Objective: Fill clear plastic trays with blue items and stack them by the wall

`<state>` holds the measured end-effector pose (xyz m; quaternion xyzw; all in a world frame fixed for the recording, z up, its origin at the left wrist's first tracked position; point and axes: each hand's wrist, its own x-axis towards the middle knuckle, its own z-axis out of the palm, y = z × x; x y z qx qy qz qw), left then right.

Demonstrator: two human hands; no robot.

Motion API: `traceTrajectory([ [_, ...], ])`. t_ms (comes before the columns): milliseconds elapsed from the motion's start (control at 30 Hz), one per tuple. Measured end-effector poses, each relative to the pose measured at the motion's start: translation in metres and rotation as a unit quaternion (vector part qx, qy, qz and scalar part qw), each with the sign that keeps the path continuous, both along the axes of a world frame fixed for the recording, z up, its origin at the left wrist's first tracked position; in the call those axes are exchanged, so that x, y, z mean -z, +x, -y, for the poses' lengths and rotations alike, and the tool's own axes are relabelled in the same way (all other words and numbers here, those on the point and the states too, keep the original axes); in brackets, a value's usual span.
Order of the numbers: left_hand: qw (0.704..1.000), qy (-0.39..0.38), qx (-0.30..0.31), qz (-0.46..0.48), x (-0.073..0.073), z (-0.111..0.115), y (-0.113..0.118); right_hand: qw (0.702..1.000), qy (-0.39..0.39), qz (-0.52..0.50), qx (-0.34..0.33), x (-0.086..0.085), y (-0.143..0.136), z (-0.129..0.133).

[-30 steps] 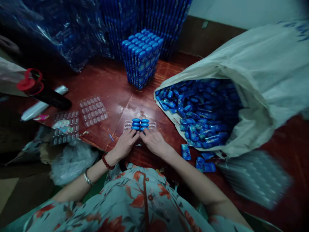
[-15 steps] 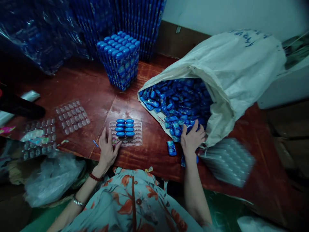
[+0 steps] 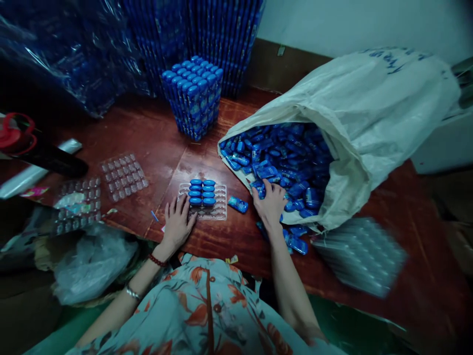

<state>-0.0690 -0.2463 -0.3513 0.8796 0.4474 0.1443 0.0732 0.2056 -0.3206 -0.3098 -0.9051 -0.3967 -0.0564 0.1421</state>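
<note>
My left hand [image 3: 178, 223] lies open at the left edge of a clear plastic tray [image 3: 219, 209] with moulded hollows, fingertips at its rim. Two columns of blue wrapped packets [image 3: 202, 192] stand in this tray. At the mouth of a white woven sack [image 3: 354, 103], my right hand [image 3: 271, 206] is spread over the loose blue packets [image 3: 291, 143], its fingers apart and touching some of them. One loose packet [image 3: 238, 204] lies on the table between the tray and my right hand. Several more packets [image 3: 295, 241] lie under and beside my right wrist.
A block of stacked blue packets [image 3: 194, 96] stands behind the tray, before taller blue stacks [image 3: 221, 39]. Empty clear trays [image 3: 124, 176] lie left; a tray stack [image 3: 365, 259] sits right. A black bottle with a red lid [image 3: 55, 158] leans in at far left.
My right hand has moved left from the sack's lower edge across the packets. Packets have spilled onto the table, one now beside the tray. My left hand's fingers have flattened; the view shifted slightly.
</note>
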Motion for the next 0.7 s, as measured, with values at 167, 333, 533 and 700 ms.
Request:
traceTrajectory([
  [167, 1.000, -0.008, -0.006, 0.026, 0.002, -0.002, 0.005, 0.998, -0.002, -0.010, -0.066, 0.001, -0.017, 0.016],
  [333, 0.992, 0.052, -0.002, 0.119, -0.010, 0.007, -0.002, 0.984, 0.065, -0.060, -0.157, 0.006, -0.043, 0.035],
  [533, 0.948, 0.046, 0.311, 0.052, -0.037, 0.032, 0.046, 0.939, 0.293, -0.182, -0.013, 0.004, -0.028, 0.052],
  [700, 0.955, 0.036, 0.267, -0.127, -0.048, 0.049, 0.110, 0.951, 0.231, -0.189, -0.076, -0.012, -0.012, 0.057],
])
